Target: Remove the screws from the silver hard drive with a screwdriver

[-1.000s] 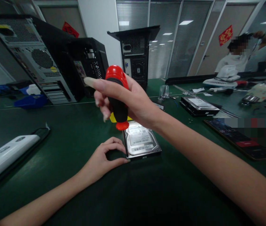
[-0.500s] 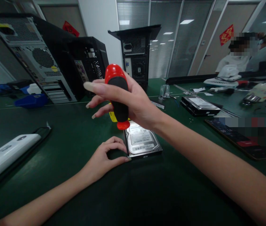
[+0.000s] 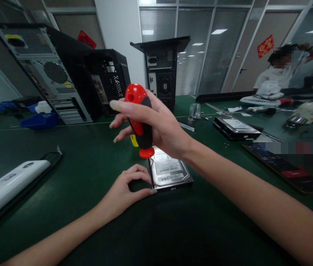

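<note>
A silver hard drive [image 3: 170,171] with white labels lies flat on the green table. My left hand [image 3: 130,186] holds it at the near left corner, thumb at the front edge and fingers along the left side. Over the drive's far part, my right hand [image 3: 159,123] grips a screwdriver [image 3: 142,138] by its thick red and black handle. The handle stands almost upright, leaning a little, with its red collar low down. No shaft or tip of the screwdriver can be made out. Behind the handle, a yellow object [image 3: 134,140] is partly hidden.
Computer cases [image 3: 59,74] stand at the back left, another case [image 3: 160,70] behind my right hand. To the right lie a second hard drive [image 3: 236,127] and a phone [image 3: 284,168]. A white power strip [image 3: 15,186] lies left. A person [image 3: 277,74] is at the far right.
The screwdriver handle has turned in my right hand, so more red shows on its side. My left hand keeps its hold on the hard drive. The whole view has shifted slightly.
</note>
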The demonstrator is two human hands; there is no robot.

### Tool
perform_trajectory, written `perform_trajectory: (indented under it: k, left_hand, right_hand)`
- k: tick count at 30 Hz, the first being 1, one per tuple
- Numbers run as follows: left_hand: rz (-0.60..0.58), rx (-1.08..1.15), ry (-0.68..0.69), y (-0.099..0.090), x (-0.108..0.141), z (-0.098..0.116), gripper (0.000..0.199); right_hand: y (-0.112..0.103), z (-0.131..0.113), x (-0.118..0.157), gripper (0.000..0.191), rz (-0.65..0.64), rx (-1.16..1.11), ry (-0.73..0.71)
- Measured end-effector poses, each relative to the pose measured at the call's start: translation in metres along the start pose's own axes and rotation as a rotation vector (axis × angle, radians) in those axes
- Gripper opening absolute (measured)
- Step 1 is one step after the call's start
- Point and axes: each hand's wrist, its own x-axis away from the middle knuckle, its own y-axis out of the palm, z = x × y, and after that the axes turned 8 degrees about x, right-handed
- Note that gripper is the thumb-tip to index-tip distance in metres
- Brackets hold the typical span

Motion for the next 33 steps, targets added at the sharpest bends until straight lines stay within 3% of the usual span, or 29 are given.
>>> perform_trajectory:
  k: [4, 10, 13, 16, 22, 33]
  left_hand:
    - [0.019, 0.012, 0.018, 0.0009, 0.0009, 0.0, 0.008]
    - [0.034, 0.012, 0.016, 0.004, -0.0024, 0.0052, 0.008]
    - [0.026, 0.02, 0.007, 0.0041, -0.0042, 0.0056, 0.008]
    - [0.016, 0.04, -0.008, 0.0034, -0.0041, 0.0043, 0.009]
    - [0.002, 0.071, -0.025, 0.0029, -0.0025, 0.0014, 0.01]
    - [-0.022, 0.068, -0.02, 0.0015, -0.0035, 0.0001, 0.01]
  right_hand:
    - [0.0013, -0.0006, 0.0037, 0.055, 0.026, 0.06, 0.042]
    - [0.0013, 0.0017, -0.0003, 0.032, -0.087, -0.049, -0.025]
    - [0.0026, 0.0049, -0.0014, 0.028, -0.043, -0.007, -0.055]
    - [0.0033, 0.0067, -0.0013, 0.027, -0.028, 0.002, -0.07]
    - [0.0047, 0.0015, -0.0019, 0.028, -0.134, 0.03, -0.029]
    - [0.0007, 0.0039, -0.0024, 0.031, -0.083, 0.064, -0.011]
